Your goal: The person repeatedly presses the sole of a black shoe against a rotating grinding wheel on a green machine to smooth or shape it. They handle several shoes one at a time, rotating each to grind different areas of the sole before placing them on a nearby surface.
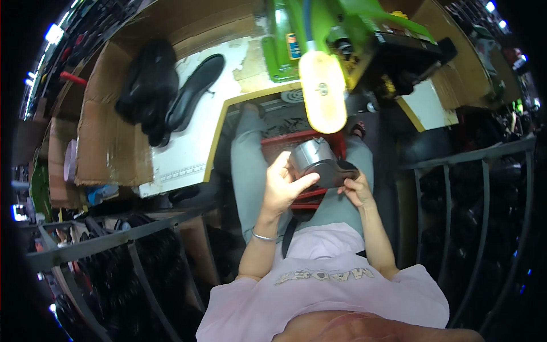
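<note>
One dark heap of black pieces (pixel 145 85) sits far left within brown cardboard walls (pixel 114 142); just right of it, a black elongated sole-shaped piece (pixel 196 85) lies on the white worktop (pixel 185 162). Next, the bare left hand (pixel 282 182) grips the left side of a glossy grey-and-black curved workpiece (pixel 326 171), thumb over the near face. Workpiece is above the lap, between the hands, below the lit yellow oval lamp head (pixel 323 85). Bare right hand (pixel 357 191) pinches its lower right end, fingers closed; exact fingertip contact unclear. Right of the lamp head: black box-shaped unit (pixel 393 60) on the bench. My read: a two-handed hold-and-check or adjust step. Next move calls for a steady left grip, right fingers free to shift along the edge.
</note>
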The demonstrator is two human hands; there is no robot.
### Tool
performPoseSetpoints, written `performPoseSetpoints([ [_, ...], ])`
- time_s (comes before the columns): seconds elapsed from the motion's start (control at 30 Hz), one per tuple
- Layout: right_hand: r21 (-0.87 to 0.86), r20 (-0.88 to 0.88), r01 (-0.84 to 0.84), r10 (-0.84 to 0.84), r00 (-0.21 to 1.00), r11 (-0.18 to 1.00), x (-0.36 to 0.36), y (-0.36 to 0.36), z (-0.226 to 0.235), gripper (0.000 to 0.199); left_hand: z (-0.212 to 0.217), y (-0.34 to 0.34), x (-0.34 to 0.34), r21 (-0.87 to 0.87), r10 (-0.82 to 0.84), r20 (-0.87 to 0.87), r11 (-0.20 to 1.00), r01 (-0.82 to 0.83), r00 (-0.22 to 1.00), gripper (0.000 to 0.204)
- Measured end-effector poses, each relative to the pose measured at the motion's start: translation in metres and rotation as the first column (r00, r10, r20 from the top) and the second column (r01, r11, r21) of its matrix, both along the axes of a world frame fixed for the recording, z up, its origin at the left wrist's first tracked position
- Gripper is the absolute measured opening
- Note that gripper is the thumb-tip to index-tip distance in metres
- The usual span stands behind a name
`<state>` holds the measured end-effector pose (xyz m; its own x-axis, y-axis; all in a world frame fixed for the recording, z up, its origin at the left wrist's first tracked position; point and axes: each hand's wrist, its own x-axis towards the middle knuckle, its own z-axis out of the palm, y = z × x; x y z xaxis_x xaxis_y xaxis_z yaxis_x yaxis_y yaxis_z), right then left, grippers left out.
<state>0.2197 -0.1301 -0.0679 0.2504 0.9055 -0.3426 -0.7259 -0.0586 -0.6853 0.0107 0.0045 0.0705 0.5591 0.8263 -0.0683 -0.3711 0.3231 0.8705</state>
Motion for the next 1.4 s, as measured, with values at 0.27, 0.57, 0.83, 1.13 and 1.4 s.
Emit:
performPoseSetpoints([
  [0.27,0.085,-0.165,-0.168,0.180,0.970,0.982,-0.026,-0.024,-0.026,0.064,-0.005,0.008,0.082,0.108,0.053,0.071,0.992,-0.061,0.996,0.025],
  [0.57,-0.035,-0.089,0.404,-0.405,0.910,0.914,0.034,-0.043,-0.007,0.043,-0.020,0.003,0.071,0.010,0.085,0.087,0.996,-0.086,0.993,0.029],
  [0.83,0.152,0.498,0.410,-0.428,0.755,0.899,0.120,0.040,0.148,0.041,-0.002,0.003,0.069,0.106,0.024,0.018,0.994,-0.026,1.000,0.029],
  [1.13,0.264,0.489,0.205,-0.314,0.814,0.943,0.107,0.088,0.159,0.054,0.004,0.018,0.025,0.106,0.100,0.022,0.989,-0.102,0.995,0.046],
  [1.4,0.326,0.514,0.217,-0.365,0.776,0.920,0.097,0.072,0.147,0.045,-0.013,0.021,0.000,0.120,0.017,-0.010,0.993,-0.016,1.000,0.048],
])
